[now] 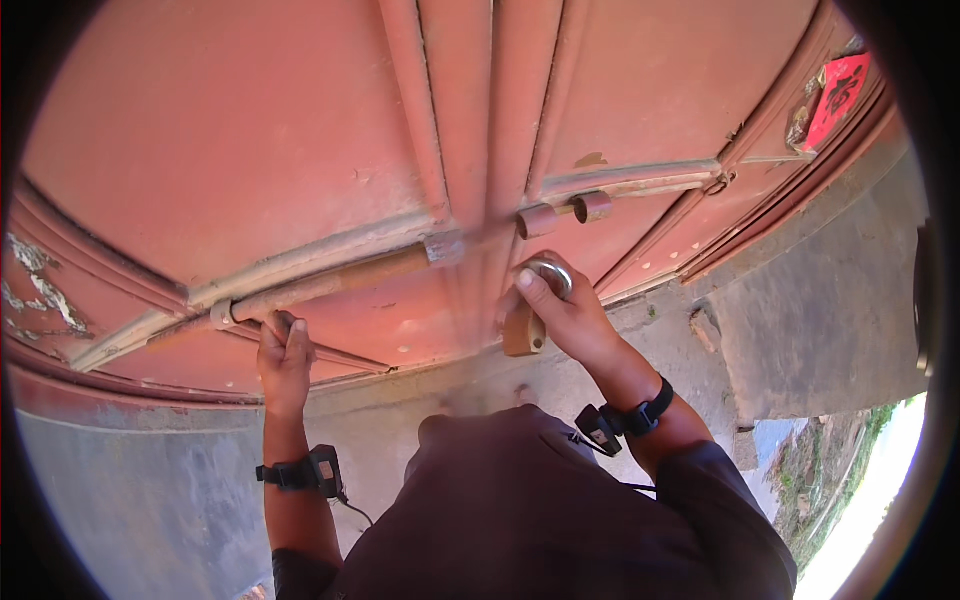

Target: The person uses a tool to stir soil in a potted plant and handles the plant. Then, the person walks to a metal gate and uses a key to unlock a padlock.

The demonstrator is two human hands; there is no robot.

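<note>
My left hand (285, 362) is closed around the short handle of a rusty sliding bolt (345, 281), fixed across the left leaf of a red metal double door (250, 110). The bolt's tip stops near the seam between the leaves. Two round bolt sleeves (537, 221) on the right leaf stand apart from the tip. My right hand (570, 318) grips a brass-coloured padlock (523, 332) with a shiny curved shackle, held just below the sleeves. Fingers cover part of the lock, so I cannot tell whether its shackle is fastened.
Worn concrete ground (800, 310) runs along the foot of the door. A red paper (838, 98) with black writing is stuck at the upper right. Black straps with small boxes and cables sit on both my wrists. Plants (835, 470) grow beyond, at lower right.
</note>
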